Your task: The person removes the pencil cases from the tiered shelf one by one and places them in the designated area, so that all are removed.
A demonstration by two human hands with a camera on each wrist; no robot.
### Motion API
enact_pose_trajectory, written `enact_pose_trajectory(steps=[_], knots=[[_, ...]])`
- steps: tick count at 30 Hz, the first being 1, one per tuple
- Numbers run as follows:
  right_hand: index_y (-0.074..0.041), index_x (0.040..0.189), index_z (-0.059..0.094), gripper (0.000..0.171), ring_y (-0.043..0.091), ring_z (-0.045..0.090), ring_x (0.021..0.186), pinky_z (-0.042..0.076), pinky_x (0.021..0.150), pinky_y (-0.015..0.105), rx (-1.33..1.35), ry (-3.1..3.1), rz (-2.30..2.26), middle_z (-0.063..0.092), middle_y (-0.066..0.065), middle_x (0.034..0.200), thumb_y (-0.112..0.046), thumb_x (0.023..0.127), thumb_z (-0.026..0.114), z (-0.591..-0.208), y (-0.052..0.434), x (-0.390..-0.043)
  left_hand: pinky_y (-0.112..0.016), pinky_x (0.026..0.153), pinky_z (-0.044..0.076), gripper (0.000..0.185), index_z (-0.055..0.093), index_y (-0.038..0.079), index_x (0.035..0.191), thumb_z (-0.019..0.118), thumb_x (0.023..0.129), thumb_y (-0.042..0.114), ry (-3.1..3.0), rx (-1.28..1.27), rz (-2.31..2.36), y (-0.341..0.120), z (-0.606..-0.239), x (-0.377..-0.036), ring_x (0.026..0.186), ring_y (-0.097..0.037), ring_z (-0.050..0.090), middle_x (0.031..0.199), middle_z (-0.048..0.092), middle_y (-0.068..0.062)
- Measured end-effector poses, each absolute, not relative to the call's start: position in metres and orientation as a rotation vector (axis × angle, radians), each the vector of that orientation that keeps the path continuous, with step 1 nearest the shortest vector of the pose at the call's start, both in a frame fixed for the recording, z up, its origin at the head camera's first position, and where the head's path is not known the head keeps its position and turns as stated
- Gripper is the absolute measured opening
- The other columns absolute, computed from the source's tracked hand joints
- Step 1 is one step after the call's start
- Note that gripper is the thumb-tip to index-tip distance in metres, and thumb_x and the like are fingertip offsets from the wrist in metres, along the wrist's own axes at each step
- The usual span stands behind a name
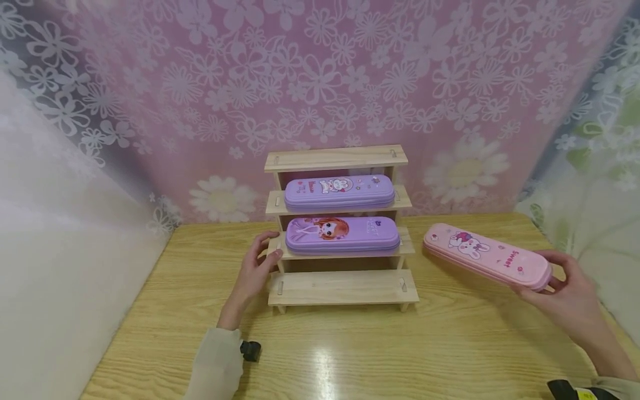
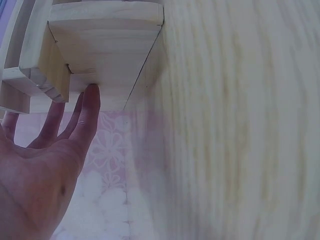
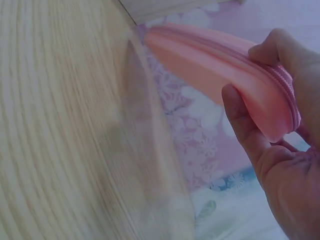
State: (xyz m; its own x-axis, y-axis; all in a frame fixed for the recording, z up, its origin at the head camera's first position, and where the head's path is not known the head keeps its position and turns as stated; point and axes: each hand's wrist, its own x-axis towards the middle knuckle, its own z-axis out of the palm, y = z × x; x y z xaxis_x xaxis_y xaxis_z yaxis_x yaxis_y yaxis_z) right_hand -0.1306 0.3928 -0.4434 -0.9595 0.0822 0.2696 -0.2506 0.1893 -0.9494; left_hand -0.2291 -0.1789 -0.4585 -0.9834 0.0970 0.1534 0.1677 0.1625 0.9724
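Right hand [image 1: 567, 297]: fingers and thumb clasp one end of the pink pencil case [image 1: 487, 255], which is held above the wooden table [image 1: 450, 344], its far end pointing toward the stepped wooden rack [image 1: 342, 286]. Left hand [image 1: 255, 266]: relaxed, fingers straight, fingertips [image 2: 91, 95] touching the rack's left side. Two purple pencil cases [image 1: 342, 234] lie on the rack's middle steps, just beyond the left hand.
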Motion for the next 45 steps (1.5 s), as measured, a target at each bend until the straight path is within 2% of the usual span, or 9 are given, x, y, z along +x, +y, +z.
enact_pose_trajectory(steps=[3,12,19,22,27,30,35,43,45], knots=[[-0.022,0.131,0.049,0.068,-0.009,0.067,0.092,0.056,0.063,0.014,0.144,-2.189,1.867,0.051,-0.012,0.124,0.022,0.083,0.067,-0.446,0.386,-0.135,-0.030,0.080,0.060,0.041,0.050,0.017,0.144,0.058,0.104,0.015,-2.358,-0.275,-1.972,-0.178,-0.458,-0.228,0.114,-0.048,0.063,0.140,0.055,-0.020],[-0.036,0.126,0.039,0.063,-0.017,0.060,0.091,0.054,0.067,0.009,-0.109,-2.416,1.541,0.040,-0.019,0.116,-0.003,0.089,0.077,-0.450,0.356,-0.150,-0.029,0.080,0.060,0.041,0.050,0.017,0.144,0.057,0.104,0.016,-2.373,-0.260,-1.949,-0.179,-0.457,-0.228,0.107,-0.035,0.066,0.139,0.056,-0.020],[-0.021,0.134,0.045,0.054,-0.015,0.060,0.102,0.054,0.075,0.009,0.155,-2.380,1.707,0.046,-0.017,0.127,0.007,0.093,0.068,-0.455,0.344,-0.151,-0.030,0.080,0.061,0.041,0.050,0.016,0.144,0.057,0.104,0.014,-2.356,-0.273,-1.960,-0.178,-0.458,-0.228,0.107,-0.034,0.066,0.138,0.056,-0.021],[-0.013,0.137,0.044,0.053,-0.016,0.059,0.103,0.055,0.076,0.010,0.190,-2.491,1.593,0.046,-0.017,0.126,0.000,0.094,0.071,-0.457,0.339,-0.150,-0.030,0.079,0.061,0.041,0.050,0.018,0.144,0.058,0.104,0.014,-2.353,-0.262,-1.959,-0.179,-0.460,-0.230,0.105,-0.032,0.067,0.139,0.056,-0.019],[-0.002,0.143,0.042,0.065,-0.014,0.061,0.095,0.058,0.072,0.016,0.121,-2.663,1.441,0.048,-0.001,0.121,-0.016,0.092,0.078,-0.461,0.329,-0.149,-0.031,0.079,0.061,0.041,0.050,0.019,0.144,0.058,0.104,0.015,-2.353,-0.274,-1.956,-0.179,-0.460,-0.229,0.107,-0.033,0.066,0.140,0.055,-0.019],[-0.002,0.144,0.044,0.068,-0.011,0.063,0.091,0.058,0.071,0.019,0.087,-2.728,1.412,0.051,0.010,0.120,-0.022,0.090,0.080,-0.463,0.324,-0.149,-0.031,0.080,0.061,0.042,0.050,0.020,0.145,0.058,0.104,0.016,-2.361,-0.278,-1.951,-0.179,-0.458,-0.227,0.108,-0.034,0.066,0.140,0.055,-0.020],[-0.002,0.142,0.047,0.068,-0.009,0.063,0.089,0.059,0.071,0.021,0.038,-2.807,1.395,0.057,0.018,0.120,-0.026,0.089,0.082,-0.467,0.319,-0.150,-0.031,0.083,0.061,0.043,0.051,0.023,0.146,0.058,0.104,0.019,-2.381,-0.264,-1.947,-0.178,-0.457,-0.226,0.108,-0.034,0.066,0.140,0.054,-0.019],[-0.001,0.136,0.054,0.063,-0.007,0.059,0.085,0.052,0.070,0.018,0.030,-2.876,1.210,0.066,0.018,0.114,-0.027,0.087,0.083,-0.472,0.317,-0.150,-0.030,0.081,0.060,0.042,0.052,0.024,0.146,0.057,0.104,0.018,-2.380,-0.262,-1.949,-0.178,-0.457,-0.226,0.109,-0.034,0.066,0.139,0.055,-0.017],[-0.001,0.135,0.056,0.061,-0.001,0.062,0.086,0.051,0.071,0.018,0.046,-2.884,1.178,0.067,0.017,0.113,-0.027,0.087,0.083,-0.471,0.317,-0.151,-0.030,0.081,0.060,0.042,0.052,0.024,0.145,0.058,0.104,0.018,-2.376,-0.262,-1.945,-0.178,-0.457,-0.226,0.108,-0.033,0.066,0.139,0.055,-0.016]])
